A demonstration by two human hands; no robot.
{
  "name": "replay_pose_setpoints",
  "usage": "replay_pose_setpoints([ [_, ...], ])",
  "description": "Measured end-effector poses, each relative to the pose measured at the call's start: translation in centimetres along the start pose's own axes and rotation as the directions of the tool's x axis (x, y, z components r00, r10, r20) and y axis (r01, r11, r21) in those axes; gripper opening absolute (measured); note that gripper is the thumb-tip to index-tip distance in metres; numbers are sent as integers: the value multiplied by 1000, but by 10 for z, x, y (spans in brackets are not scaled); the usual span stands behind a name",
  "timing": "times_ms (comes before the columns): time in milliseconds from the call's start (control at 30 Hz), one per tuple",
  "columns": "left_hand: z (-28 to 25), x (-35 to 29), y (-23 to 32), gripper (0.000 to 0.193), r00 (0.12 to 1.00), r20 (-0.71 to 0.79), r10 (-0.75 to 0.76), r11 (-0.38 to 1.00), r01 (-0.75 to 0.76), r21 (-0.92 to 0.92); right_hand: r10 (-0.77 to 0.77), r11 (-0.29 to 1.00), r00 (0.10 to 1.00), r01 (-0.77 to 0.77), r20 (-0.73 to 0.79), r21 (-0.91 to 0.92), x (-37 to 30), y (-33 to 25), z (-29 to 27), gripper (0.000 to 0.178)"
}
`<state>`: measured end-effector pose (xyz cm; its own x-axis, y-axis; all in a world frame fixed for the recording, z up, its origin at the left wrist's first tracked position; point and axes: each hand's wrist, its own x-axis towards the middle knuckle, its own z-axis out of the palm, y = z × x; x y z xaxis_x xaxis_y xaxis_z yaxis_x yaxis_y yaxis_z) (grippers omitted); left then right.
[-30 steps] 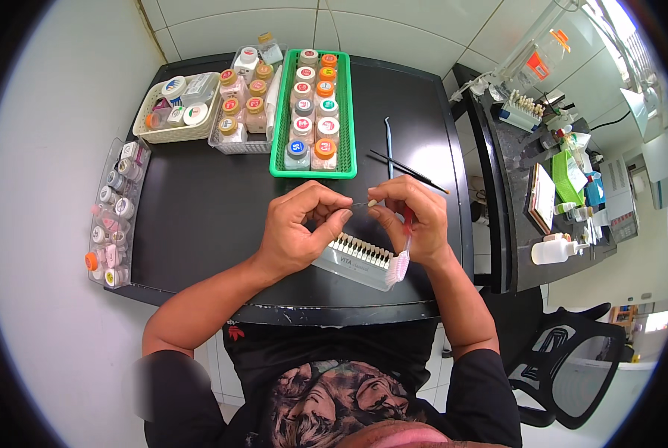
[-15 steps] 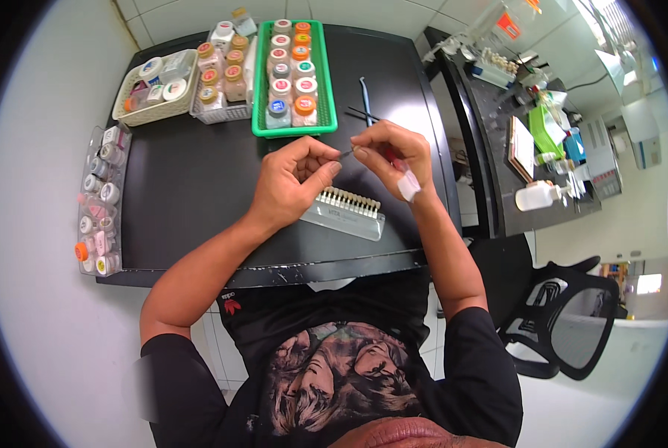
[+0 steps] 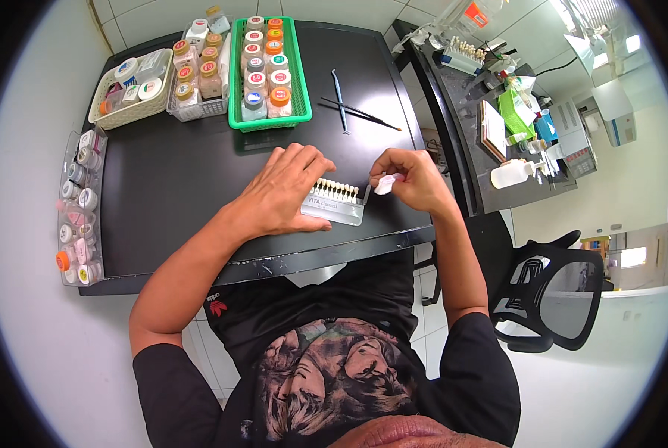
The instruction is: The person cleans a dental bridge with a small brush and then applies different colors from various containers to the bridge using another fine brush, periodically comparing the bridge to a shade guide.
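Note:
A tooth shade guide [image 3: 332, 211], a clear holder with a row of tooth-coloured tabs, is on the black table in front of me. My left hand [image 3: 283, 190] grips its left end, thumb along the near edge and fingers curved over the far side, hiding some tabs. Beside the guide's right end, my right hand [image 3: 414, 181] is closed on a crumpled white tissue [image 3: 385, 184], with a bit of pink showing next to it. Whether those fingers also hold something smaller is hidden. Beyond my hands lie a blue-handled dental instrument [image 3: 340, 101] and thin dark brushes [image 3: 364, 114], crossing each other.
A green basket [image 3: 306, 112] of capped jars stands at the back, beside a grey basket [image 3: 200, 109] and a cream basket [image 3: 132, 112]. A clear tray [image 3: 69, 276] of small jars lines the left edge. To the right, a side counter holds a white bottle [image 3: 512, 174].
My hands have come apart from the small thing between them. The left has moved down onto the shade guide; the right has drawn nearer me. The dark brushes now lie fully in sight.

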<state>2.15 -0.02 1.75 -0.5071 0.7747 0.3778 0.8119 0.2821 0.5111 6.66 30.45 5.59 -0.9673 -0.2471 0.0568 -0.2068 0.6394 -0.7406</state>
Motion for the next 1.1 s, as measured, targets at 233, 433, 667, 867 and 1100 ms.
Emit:
replay_pose_setpoints([
  [233, 2, 1, -1, 78, 1000, 18, -6, 1000, 6, -11, 94, 990, 991, -103, -94, -92, 6, 8, 7, 10],
  [433, 5, -1, -1, 72, 1000, 13, -5, 1000, 5, 2, 102, 991, 987, -112, -128, -69, 4, 2, 14, 18],
  [667, 4, -1, 3, 70, 999, 24, -39, 999, 38, 19, 131, 973, 983, -153, -131, -175, -1, -10, 20, 24],
  [867, 4, -2, 2, 70, 999, 27, -45, 999, 44, 19, 105, 959, 987, -133, -123, -248, -1, -3, 21, 21],
  [1100, 5, 0, 2, 68, 997, 37, -65, 998, 65, 9, 142, 975, 987, -154, -81, -161, -9, -5, 28, 23],
])
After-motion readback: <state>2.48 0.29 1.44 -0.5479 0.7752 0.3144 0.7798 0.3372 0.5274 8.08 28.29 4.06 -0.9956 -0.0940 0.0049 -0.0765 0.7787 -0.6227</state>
